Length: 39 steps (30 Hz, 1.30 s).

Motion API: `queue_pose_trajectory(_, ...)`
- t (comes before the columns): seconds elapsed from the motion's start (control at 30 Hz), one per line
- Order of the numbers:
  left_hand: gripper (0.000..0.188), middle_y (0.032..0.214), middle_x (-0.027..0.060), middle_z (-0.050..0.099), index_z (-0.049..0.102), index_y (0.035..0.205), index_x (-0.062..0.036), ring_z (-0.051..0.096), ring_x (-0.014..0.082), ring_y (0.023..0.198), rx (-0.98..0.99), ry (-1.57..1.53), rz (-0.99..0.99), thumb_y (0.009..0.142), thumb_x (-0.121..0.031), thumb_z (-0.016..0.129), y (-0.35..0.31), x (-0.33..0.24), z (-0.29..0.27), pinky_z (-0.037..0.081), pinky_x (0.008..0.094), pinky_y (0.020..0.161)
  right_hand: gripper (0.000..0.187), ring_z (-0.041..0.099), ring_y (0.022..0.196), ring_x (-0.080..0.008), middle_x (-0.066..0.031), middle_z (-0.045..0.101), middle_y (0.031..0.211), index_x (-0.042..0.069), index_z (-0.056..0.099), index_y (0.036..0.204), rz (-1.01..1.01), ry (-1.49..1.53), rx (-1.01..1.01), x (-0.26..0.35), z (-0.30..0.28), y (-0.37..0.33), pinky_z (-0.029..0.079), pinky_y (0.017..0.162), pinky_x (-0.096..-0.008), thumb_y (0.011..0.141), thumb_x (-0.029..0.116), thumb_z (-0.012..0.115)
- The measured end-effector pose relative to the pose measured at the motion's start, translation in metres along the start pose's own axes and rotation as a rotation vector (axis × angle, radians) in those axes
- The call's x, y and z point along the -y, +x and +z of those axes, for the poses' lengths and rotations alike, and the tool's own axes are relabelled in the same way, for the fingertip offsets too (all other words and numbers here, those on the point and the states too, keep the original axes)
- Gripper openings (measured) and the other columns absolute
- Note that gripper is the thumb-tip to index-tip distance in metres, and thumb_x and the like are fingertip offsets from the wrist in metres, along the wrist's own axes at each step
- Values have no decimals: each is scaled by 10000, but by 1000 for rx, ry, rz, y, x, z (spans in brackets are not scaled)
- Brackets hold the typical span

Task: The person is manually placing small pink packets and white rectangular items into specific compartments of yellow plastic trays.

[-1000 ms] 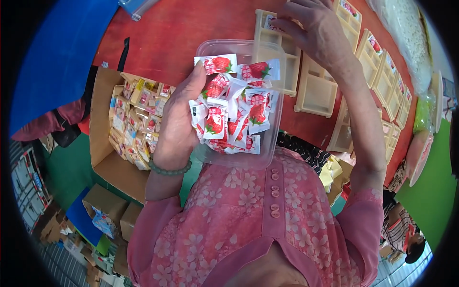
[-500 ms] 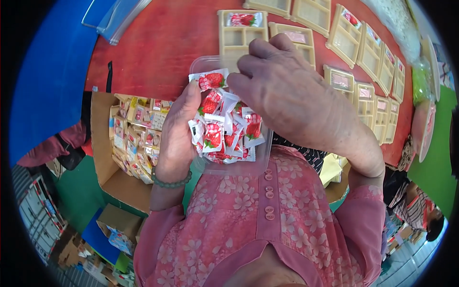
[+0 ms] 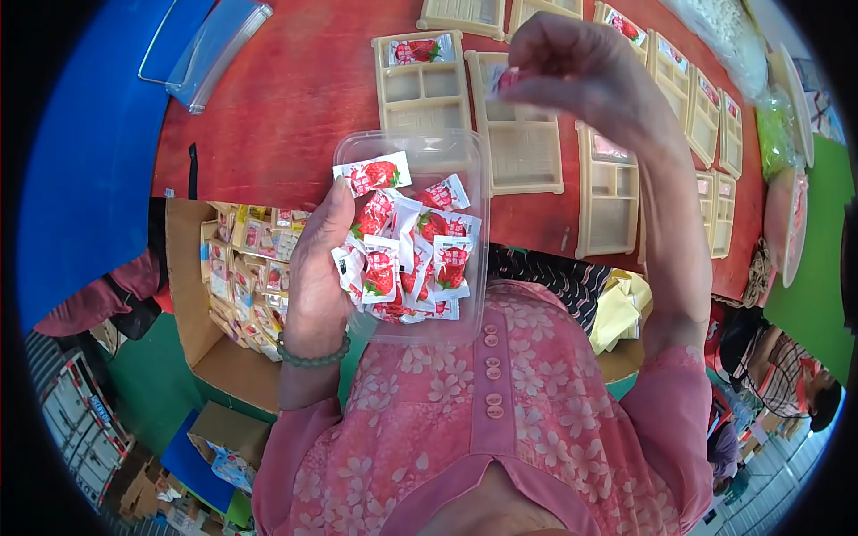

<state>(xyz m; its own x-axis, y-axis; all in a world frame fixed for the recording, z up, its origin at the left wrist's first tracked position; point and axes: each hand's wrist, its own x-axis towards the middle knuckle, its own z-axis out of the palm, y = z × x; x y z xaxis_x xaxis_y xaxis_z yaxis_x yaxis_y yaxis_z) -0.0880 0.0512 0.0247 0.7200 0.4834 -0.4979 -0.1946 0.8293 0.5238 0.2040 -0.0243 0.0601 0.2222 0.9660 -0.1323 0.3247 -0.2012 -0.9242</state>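
Runs as a red tabletop (image 3: pixel 268 116), streaked with paler marks, across the upper part of the view and bends down along the right. Carries cream compartment trays (image 3: pixel 523 156) with raised rims and rectangular divisions, set in two rough rows. Loses part of the farther row at the upper edge. Bears the two leftmost trays of the nearer row just beside each other, and the third close to the front edge. Has a thin dark strip (image 3: pixel 193 171) near the left edge, well apart from the trays. Meets a clear bag of white material (image 3: pixel 715 31) at the upper right, without showing whether supporting it.
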Motion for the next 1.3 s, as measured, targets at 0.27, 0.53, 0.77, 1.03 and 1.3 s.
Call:
queue_pose_trajectory(0.27, 502, 1191, 162, 649, 501, 1339, 41, 676, 227, 1051, -27, 0, 6, 1055, -369, 441, 0, -3, 11, 559, 371, 917, 97, 633, 786, -58, -20, 701, 847, 5, 713, 972, -36, -133, -32, -33, -12, 17, 513, 728, -229, 916, 75, 676)
queue_pose_trajectory(0.53, 486, 1192, 151, 653, 519, 1321, 38, 669, 202, 1057, -36, 84, 28, 1058, -363, 436, 1, -5, 15, 552, 354, 905, 84, 626, 770, -214, -97, 659, 799, 19, 694, 923, 51, -259, -117, -13, -10, 18, 501, 678, -345, 850, 53, 716)
queue_pose_trajectory(0.77, 471, 1181, 143, 659, 531, 1312, 36, 675, 197, 1030, -97, 15, 19, 1053, -350, 460, 1, -2, 19, 554, 349, 893, 128, 664, 760, -210, -106, 684, 809, 28, 695, 973, -242, -522, -139, -38, -4, 19, 532, 693, -337, 876, 111, 704)
queue_pose_trajectory(1.03, 481, 1179, 132, 662, 533, 1314, 35, 676, 186, 1027, -92, 28, 30, 1052, -362, 462, 3, -1, 24, 558, 334, 879, 152, 685, 836, -241, -84, 721, 878, 53, 718, 997, -170, -664, -233, -41, 7, 9, 538, 791, -359, 881, 148, 691)
queue_pose_trajectory(1.3, 504, 1188, 122, 655, 510, 1346, 34, 670, 173, 1032, 53, 35, -13, 1057, -375, 448, 6, 4, 7, 559, 321, 883, 105, 635, 816, -228, -74, 657, 853, 24, 701, 937, -320, -575, -74, 62, 43, -34, 488, 750, -338, 833, 36, 697)
